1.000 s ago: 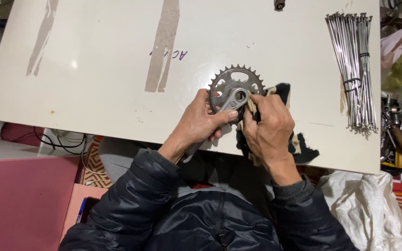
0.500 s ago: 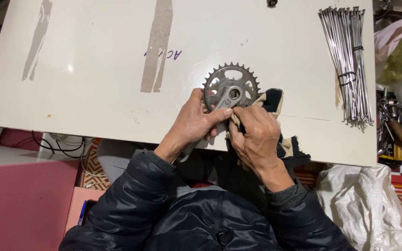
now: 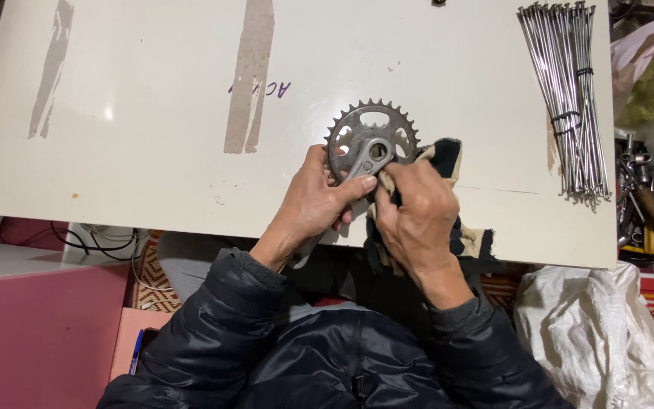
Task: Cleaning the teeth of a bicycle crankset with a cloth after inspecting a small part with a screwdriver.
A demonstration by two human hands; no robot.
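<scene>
Your left hand (image 3: 313, 203) still grips the chainring crank (image 3: 371, 144); your right hand (image 3: 416, 216), clutching the rag (image 3: 448, 155), has slid below its hub, so the wiping continues.

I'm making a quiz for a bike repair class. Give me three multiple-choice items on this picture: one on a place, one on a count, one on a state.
1. Where does the bundle of spokes lie?
A. the white table's right edge
B. the floor
C. the person's lap

2. How many hands touch the chainring crank?
A. none
B. one
C. two

3. What does the right hand press on the crank?
A. a brush
B. a cloth
C. nothing

Key: A, the spokes rest beside that edge of the table; C, the left hand grips the crank arm too; B, a black and tan cloth sits under the fingers.
</scene>
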